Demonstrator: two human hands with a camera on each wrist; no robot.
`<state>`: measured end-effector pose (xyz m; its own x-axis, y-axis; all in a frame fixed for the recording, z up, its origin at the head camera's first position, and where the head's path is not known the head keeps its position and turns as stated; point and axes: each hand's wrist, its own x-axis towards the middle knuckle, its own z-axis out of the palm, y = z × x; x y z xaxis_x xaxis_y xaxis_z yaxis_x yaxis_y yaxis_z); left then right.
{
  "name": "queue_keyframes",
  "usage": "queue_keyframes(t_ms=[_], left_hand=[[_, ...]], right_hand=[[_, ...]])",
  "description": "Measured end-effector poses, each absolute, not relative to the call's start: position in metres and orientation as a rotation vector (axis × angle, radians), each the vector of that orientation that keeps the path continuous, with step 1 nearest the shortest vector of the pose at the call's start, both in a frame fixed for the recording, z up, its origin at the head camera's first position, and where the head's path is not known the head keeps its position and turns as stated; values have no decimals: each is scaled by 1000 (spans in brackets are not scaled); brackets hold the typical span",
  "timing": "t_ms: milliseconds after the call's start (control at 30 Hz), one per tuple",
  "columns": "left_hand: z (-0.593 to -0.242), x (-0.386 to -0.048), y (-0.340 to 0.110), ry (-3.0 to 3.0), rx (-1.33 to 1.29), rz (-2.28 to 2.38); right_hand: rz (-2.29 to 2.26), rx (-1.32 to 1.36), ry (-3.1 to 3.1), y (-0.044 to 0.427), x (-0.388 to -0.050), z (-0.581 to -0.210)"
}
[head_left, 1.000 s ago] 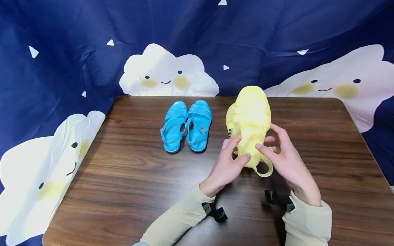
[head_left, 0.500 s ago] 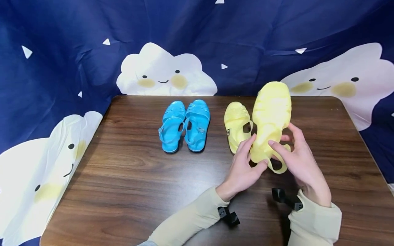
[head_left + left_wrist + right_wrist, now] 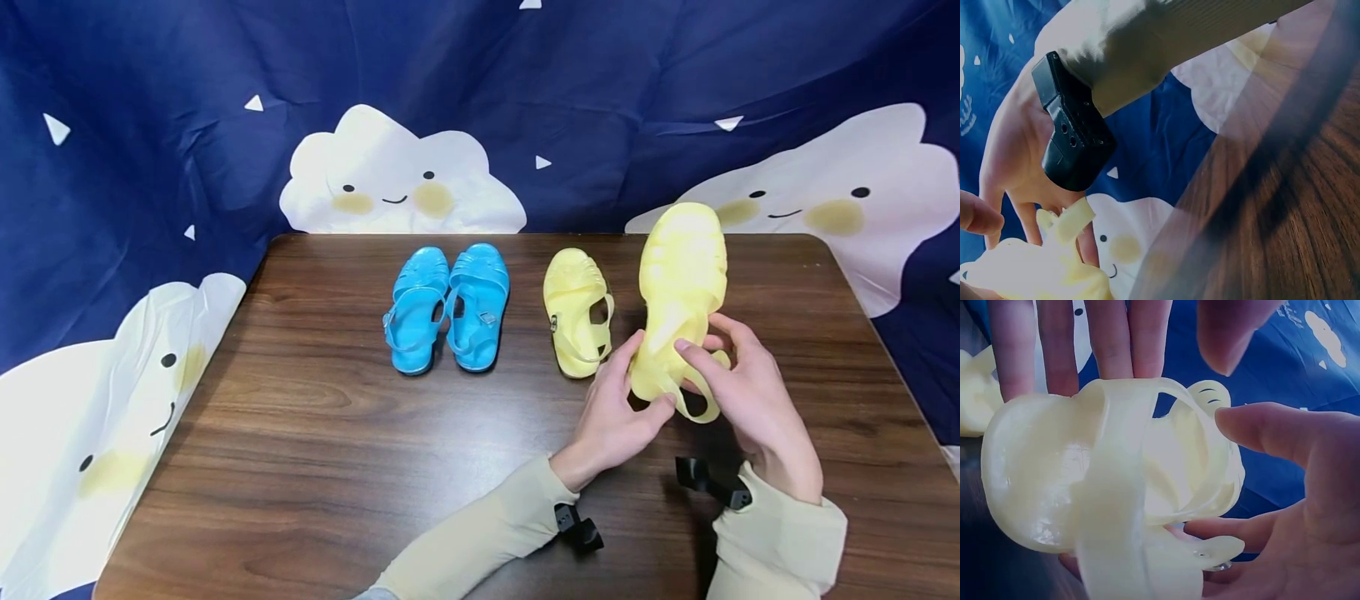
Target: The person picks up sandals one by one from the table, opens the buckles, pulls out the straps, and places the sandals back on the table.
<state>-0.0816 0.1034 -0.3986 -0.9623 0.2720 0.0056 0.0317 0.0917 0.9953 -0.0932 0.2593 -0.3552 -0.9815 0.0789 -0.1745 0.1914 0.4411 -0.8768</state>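
A yellow jelly sandal (image 3: 683, 267) is held above the right part of the table, toe away from me, with what looks like its sole facing up. My left hand (image 3: 618, 417) grips its heel end from the left. On the other side my right hand (image 3: 761, 400) pinches it near the middle, beside the looped ankle strap. From the right wrist view the sandal's (image 3: 1035, 475) straps and inner heel show. The left wrist view catches only part of the sandal (image 3: 1035, 269). Just left of the hands, a second yellow sandal (image 3: 573, 312) rests upright on the table.
Two blue jelly sandals (image 3: 480, 312) stand side by side, left of the yellow one, on the brown wooden table (image 3: 300, 467). A dark blue curtain (image 3: 600, 75) with smiling clouds hangs behind the table's far edge. Each wrist carries a small black camera (image 3: 577, 529).
Both hands have moved right with the yellow sandal between them. The other yellow sandal, partly covered earlier, is now in full view. The blue pair stays in place.
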Motion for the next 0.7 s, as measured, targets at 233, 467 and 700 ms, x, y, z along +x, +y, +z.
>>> queue_keyframes(t_ms=[233,467,700], left_hand=[[-406,-85,106,2181,316,1931],[-416,-89,111,2222,348,1834],[-424,-94,116,2148,326,1829]], right_hand=[[-1566,277,2547,263,-96,-361],[-1562,300,2494,271,-100,-368],[-1611,351,2422,278,-101,-377]])
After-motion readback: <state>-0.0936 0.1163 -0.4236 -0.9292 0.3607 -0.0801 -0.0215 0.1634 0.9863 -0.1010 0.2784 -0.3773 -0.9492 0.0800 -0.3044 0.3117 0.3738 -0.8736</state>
